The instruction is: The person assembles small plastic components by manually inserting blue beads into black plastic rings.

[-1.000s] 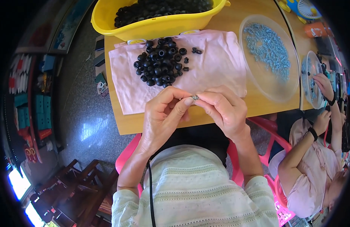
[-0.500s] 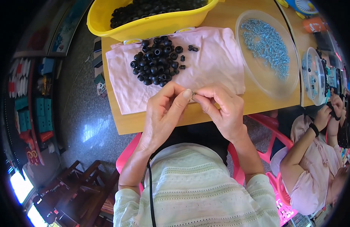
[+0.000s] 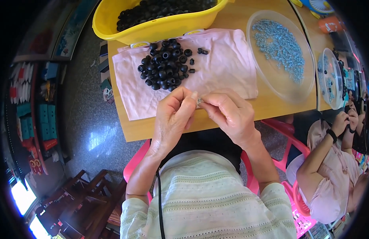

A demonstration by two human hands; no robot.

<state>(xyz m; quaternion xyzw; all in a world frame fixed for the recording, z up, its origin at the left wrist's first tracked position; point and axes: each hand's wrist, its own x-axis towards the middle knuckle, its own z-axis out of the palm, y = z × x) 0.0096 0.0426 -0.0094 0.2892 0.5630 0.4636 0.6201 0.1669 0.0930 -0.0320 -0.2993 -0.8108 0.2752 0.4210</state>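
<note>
Here at the near side of the tabletop point(image 3: 138, 130), both hands are drawn in close: the left hand point(image 3: 174, 113) and the right hand point(image 3: 232, 115) meet fingertip to fingertip, narrow, pinching one small shiny piece point(image 3: 199, 101) between them. It sits in front of the body, just past the cloth's near edge, probably because something so tiny needs two sets of fingertips and a close look. Its exact shape is too small to tell.

Beyond the hands lies a pink cloth point(image 3: 228, 67), and it looks a sensible bed for the heap of black balls point(image 3: 164, 65), likely stopping them rolling. A few smaller black pieces point(image 3: 203, 51) lie apart to the right of the heap, easy to pick out. The yellow tub point(image 3: 160, 32) stands behind, with more black balls inside, and off to the right the clear round tray point(image 3: 278, 92) presumably stops its light-blue bits point(image 3: 290, 59) scattering.

And the textures! Soft, wrinkled fabric; dark, rounded balls, several showing round holes; smooth, plastic-looking tub walls, curved at the end; glinting, grain-like blue bits spread in a loose patch; pale wood-coloured board beneath everything.
</note>
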